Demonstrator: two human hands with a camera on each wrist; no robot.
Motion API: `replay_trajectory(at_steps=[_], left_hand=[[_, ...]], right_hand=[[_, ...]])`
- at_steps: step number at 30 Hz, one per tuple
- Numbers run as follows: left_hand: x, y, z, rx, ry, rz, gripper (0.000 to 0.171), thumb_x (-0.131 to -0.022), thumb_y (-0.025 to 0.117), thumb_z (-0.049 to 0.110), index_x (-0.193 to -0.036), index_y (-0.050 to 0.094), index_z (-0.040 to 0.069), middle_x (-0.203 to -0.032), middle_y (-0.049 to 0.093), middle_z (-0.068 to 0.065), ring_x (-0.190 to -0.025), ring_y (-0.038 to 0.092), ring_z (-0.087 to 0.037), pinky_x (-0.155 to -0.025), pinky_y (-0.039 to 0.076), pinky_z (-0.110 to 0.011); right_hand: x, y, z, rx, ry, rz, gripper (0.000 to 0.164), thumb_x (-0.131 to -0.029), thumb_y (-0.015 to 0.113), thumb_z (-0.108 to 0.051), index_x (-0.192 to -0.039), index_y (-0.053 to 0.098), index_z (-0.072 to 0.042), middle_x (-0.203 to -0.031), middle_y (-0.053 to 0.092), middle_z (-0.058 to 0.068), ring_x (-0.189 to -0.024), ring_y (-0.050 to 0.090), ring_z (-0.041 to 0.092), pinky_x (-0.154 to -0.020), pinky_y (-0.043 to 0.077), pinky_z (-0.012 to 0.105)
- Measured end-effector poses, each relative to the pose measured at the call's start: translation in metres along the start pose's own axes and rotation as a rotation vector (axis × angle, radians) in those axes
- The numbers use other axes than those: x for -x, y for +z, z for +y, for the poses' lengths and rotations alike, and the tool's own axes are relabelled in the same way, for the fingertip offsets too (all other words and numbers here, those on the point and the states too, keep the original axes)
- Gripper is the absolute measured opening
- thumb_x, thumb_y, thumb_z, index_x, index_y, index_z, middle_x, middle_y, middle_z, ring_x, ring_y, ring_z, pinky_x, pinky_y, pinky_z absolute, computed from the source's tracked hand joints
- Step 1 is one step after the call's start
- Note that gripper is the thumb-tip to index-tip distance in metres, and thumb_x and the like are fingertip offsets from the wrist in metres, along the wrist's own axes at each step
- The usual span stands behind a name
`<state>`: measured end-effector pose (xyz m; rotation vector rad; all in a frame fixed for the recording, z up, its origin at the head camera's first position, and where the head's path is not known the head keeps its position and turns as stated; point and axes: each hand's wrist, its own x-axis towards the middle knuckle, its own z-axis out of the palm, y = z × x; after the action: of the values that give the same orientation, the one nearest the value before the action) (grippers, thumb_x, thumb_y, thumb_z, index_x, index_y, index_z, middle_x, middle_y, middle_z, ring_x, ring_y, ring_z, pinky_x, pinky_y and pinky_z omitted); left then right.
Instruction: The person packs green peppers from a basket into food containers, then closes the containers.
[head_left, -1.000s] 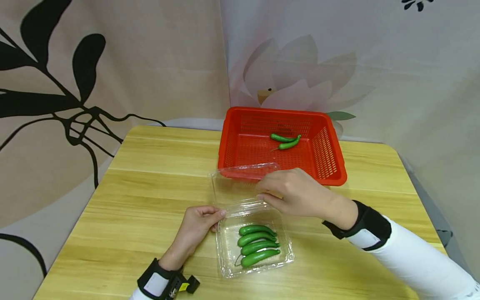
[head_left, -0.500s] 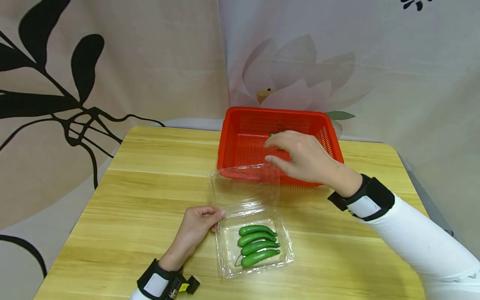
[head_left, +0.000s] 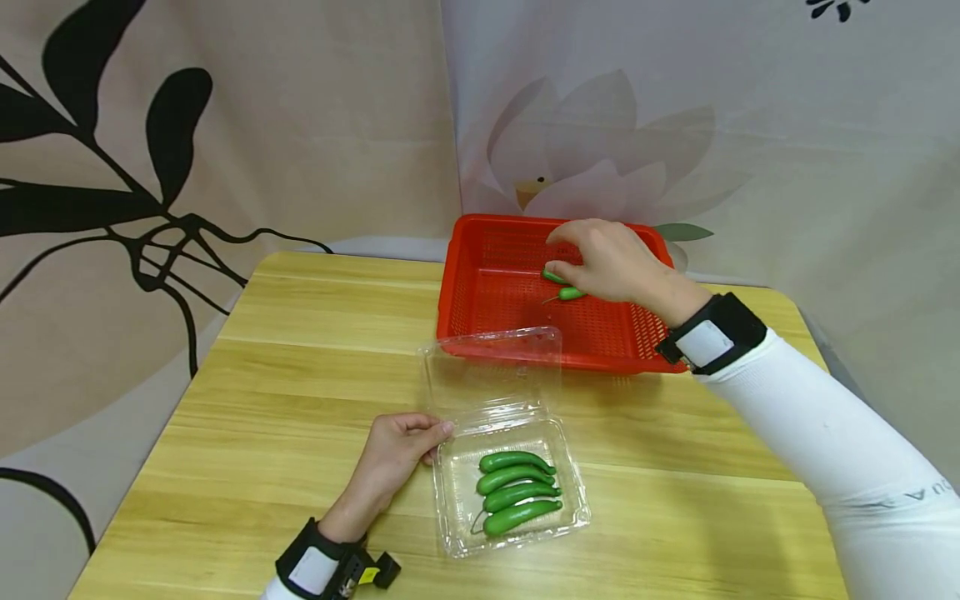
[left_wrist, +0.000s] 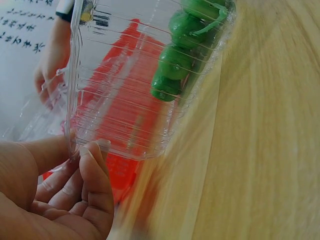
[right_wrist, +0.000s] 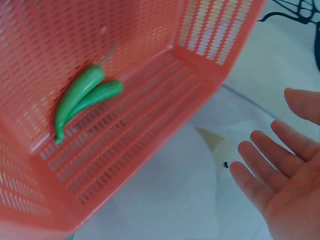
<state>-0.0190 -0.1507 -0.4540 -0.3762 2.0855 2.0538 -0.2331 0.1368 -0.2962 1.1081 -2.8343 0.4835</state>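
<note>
A clear plastic clamshell container (head_left: 573, 467) lies with its lid (head_left: 487, 375) folded back, the lid's far edge against the basket's near side. Several green chili peppers (head_left: 517, 492) lie in a row in its base. My left hand (head_left: 397, 454) pinches the container's left rim near the hinge, seen closely in the left wrist view. Two more green chili peppers (right_wrist: 82, 95) lie together in the red plastic basket (right_wrist: 165, 105). Above that basket is my right hand (head_left: 607, 258), fingers spread and holding nothing; in the head view it partly hides these peppers.
The wooden table (head_left: 300, 375) carries both basket and container. A printed cloth (head_left: 337, 125) hangs right behind the table's back edge. The basket stands near that back edge, its walls raised around the peppers.
My right hand has left the container's lid and moved away from me, over the basket. My left hand and the container have stayed in place.
</note>
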Motion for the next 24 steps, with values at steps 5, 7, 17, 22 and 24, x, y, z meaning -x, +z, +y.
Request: replay_trajectory(at_steps=[5, 7, 17, 22, 24], left_hand=[[-0.001, -0.001, 0.0, -0.004, -0.004, 0.003, 0.011, -0.091, 0.081, 0.007, -0.094, 0.08, -0.003, -0.079, 0.073, -0.018, -0.061, 0.059, -0.011, -0.057, 0.052, -0.021], [-0.001, -0.001, 0.001, -0.006, -0.005, 0.004, 0.011, -0.091, 0.082, 0.008, -0.094, 0.08, -0.003, -0.079, 0.073, -0.017, -0.061, 0.059, -0.011, -0.057, 0.052, -0.021], [0.0, 0.0, 0.002, -0.012, -0.004, 0.002, 0.011, -0.092, 0.081, 0.008, -0.094, 0.08, -0.003, -0.079, 0.073, -0.018, -0.061, 0.059, -0.012, -0.057, 0.052, -0.022], [0.002, 0.0, 0.003, -0.019, -0.005, 0.005, 0.01, -0.092, 0.081, 0.008, -0.094, 0.08, -0.002, -0.08, 0.073, -0.018, -0.061, 0.059, -0.012, -0.058, 0.052, -0.022], [0.002, 0.001, 0.004, -0.018, -0.002, 0.001, 0.01, -0.092, 0.081, 0.007, -0.094, 0.08, -0.002, -0.079, 0.073, -0.019, -0.061, 0.059, -0.012, -0.057, 0.052, -0.022]], right_hand=[[-0.012, 0.001, 0.013, 0.039, 0.016, -0.039, 0.037, -0.097, 0.076, -0.024, -0.124, 0.071, 0.001, -0.117, 0.073, 0.016, -0.104, 0.067, 0.034, -0.092, 0.055, 0.05], [-0.017, 0.002, 0.018, 0.05, 0.024, -0.054, 0.036, -0.097, 0.075, -0.023, -0.124, 0.071, 0.001, -0.117, 0.073, 0.017, -0.103, 0.067, 0.035, -0.092, 0.056, 0.05], [-0.034, 0.015, 0.04, 0.107, 0.096, -0.227, 0.037, -0.098, 0.071, -0.021, -0.126, 0.07, 0.002, -0.121, 0.072, 0.019, -0.107, 0.066, 0.036, -0.096, 0.054, 0.053], [-0.038, 0.024, 0.048, 0.166, 0.098, -0.296, 0.028, -0.096, 0.073, -0.016, -0.118, 0.071, 0.0, -0.101, 0.073, 0.015, -0.088, 0.064, 0.032, -0.086, 0.056, 0.049], [-0.039, 0.029, 0.052, 0.181, 0.102, -0.323, 0.02, -0.094, 0.074, -0.014, -0.11, 0.072, -0.001, -0.089, 0.069, 0.012, -0.081, 0.059, 0.03, -0.079, 0.054, 0.044]])
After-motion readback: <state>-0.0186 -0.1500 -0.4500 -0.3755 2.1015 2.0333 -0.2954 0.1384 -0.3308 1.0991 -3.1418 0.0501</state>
